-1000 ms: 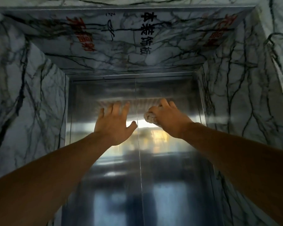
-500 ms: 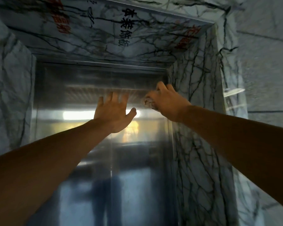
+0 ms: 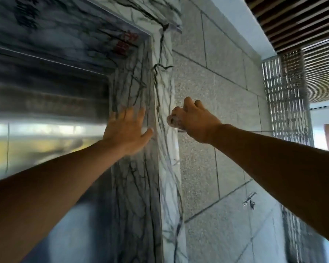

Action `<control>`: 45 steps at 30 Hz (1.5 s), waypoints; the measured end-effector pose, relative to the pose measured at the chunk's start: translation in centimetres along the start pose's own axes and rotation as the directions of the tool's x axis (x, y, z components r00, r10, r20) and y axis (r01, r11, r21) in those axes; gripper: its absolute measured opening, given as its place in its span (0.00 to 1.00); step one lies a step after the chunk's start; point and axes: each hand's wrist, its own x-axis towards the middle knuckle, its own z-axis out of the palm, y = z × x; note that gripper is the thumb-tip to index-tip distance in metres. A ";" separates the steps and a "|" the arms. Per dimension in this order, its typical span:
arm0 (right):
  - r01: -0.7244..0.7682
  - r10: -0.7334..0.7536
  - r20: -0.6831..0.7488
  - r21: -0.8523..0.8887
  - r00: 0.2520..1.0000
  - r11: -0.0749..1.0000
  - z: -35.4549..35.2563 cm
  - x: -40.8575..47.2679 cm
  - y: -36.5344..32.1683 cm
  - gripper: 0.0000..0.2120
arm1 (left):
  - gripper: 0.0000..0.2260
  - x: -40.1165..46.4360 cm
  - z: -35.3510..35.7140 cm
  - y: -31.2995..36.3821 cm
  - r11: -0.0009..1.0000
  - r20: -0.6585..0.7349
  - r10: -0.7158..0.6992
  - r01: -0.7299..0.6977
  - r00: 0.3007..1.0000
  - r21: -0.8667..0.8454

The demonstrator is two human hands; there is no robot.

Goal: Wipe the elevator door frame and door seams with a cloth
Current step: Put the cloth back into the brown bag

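Right hand (image 3: 195, 121), centre of the frame, grips a bunched cloth (image 3: 172, 121); the cloth protrudes at the hand's left side, against the outer edge of the marble door frame (image 3: 166, 149). Left hand (image 3: 126, 130), just left of it, lies flat with fingers spread on the frame's inner face. Steel door (image 3: 46, 133) at left is blurred.

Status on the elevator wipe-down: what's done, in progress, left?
Done: nothing can be confirmed; no wiped area shows on the blurred steel doors. In hand: the right hand grips a bunched cloth at the outer edge of the right marble door frame, the left hand flat on its inner face. Left: frame and seams, by the task.
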 end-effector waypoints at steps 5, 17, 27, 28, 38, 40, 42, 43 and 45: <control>-0.018 0.017 0.083 0.015 0.996 1.000 5.6 -4.7 6.6 0.24 | 0.33 0.6 5.0 10.6 1.000 0.056 0.003 -0.004 0.998 0.003; -0.030 -0.080 0.370 0.282 0.926 0.959 29.5 -23.6 6.9 0.21 | 0.32 -11.7 26.0 26.5 0.999 0.424 0.019 0.002 0.905 -0.048; -0.114 -0.200 0.640 0.415 0.742 0.903 47.5 -45.4 -2.5 0.16 | 0.30 -33.4 44.1 30.9 0.984 0.683 0.022 0.106 0.730 -0.145; -0.127 -0.212 0.662 0.425 0.719 0.896 49.0 -47.2 -3.4 0.15 | 0.30 -35.2 45.5 31.2 0.985 0.698 0.050 0.080 0.715 -0.153; -0.130 -0.293 0.823 0.400 0.487 0.907 63.9 -61.7 -12.4 0.17 | 0.31 -46.9 57.8 33.5 0.942 0.769 0.263 0.016 0.583 -0.334; -0.150 -0.303 0.843 0.404 0.445 0.903 65.8 -63.9 -13.9 0.18 | 0.29 -48.7 59.3 33.5 0.915 0.741 0.350 -0.040 0.573 -0.402; -0.175 -0.310 0.863 0.404 0.400 0.898 67.6 -66.1 -15.8 0.19 | 0.28 -51.3 61.5 33.5 0.882 0.723 0.441 -0.106 0.532 -0.460; -0.194 -0.307 0.875 0.397 0.373 0.897 68.3 -67.3 -16.6 0.18 | 0.28 -52.6 62.4 33.6 0.863 0.713 0.483 -0.137 0.509 -0.487; -0.230 -0.326 0.887 0.410 0.326 0.883 70.5 -70.6 -18.3 0.16 | 0.26 -55.9 64.5 33.9 0.831 0.712 0.541 -0.151 0.448 -0.536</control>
